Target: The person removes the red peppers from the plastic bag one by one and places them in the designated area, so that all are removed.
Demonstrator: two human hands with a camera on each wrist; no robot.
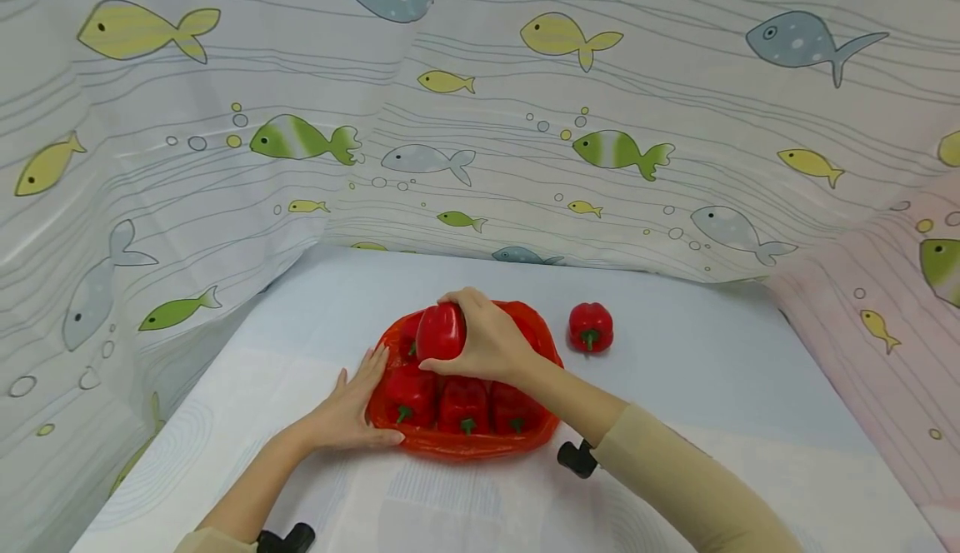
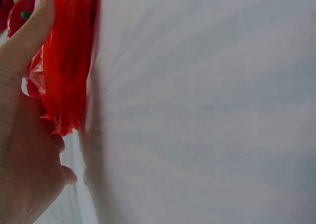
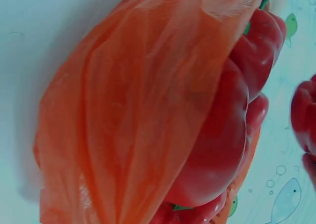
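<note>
A red bell pepper (image 1: 439,332) is gripped by my right hand (image 1: 487,336), thumb below and fingers over its top, above the rear left part of an orange-red plastic bag (image 1: 465,448). Several red bell peppers sit in the bag, including a front row with green stems, such as the one at front left (image 1: 409,395). My left hand (image 1: 348,411) rests against the bag's left side, its fingers extended and thumb toward the front. In the left wrist view its thumb lies beside the bag's wall (image 2: 71,61). The right wrist view shows peppers bulging past the bag's film (image 3: 118,100).
One more red bell pepper (image 1: 590,326) stands on the white-covered table (image 1: 675,403), right of the bag. Fish-patterned curtain (image 1: 495,120) hangs behind and along both sides of the table. Black wrist devices are partly visible on both arms.
</note>
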